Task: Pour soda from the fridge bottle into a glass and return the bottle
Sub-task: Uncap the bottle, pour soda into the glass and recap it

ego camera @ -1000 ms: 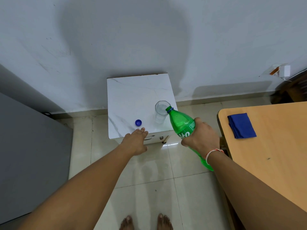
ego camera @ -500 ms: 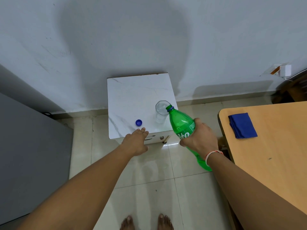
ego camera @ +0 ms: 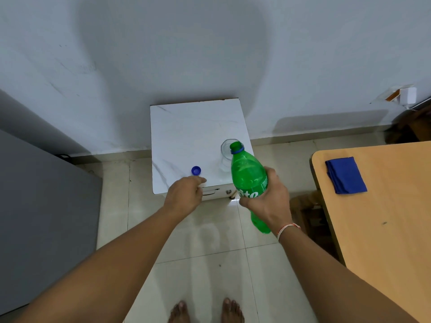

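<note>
Right hand (ego camera: 268,201) grips an uncapped green plastic soda bottle (ego camera: 248,176), tilted toward a clear glass (ego camera: 225,157) on a white marble-topped desk (ego camera: 186,131); left hand (ego camera: 184,197), fingers loosely curled, empty, rests near a blue cap (ego camera: 196,170).
</note>
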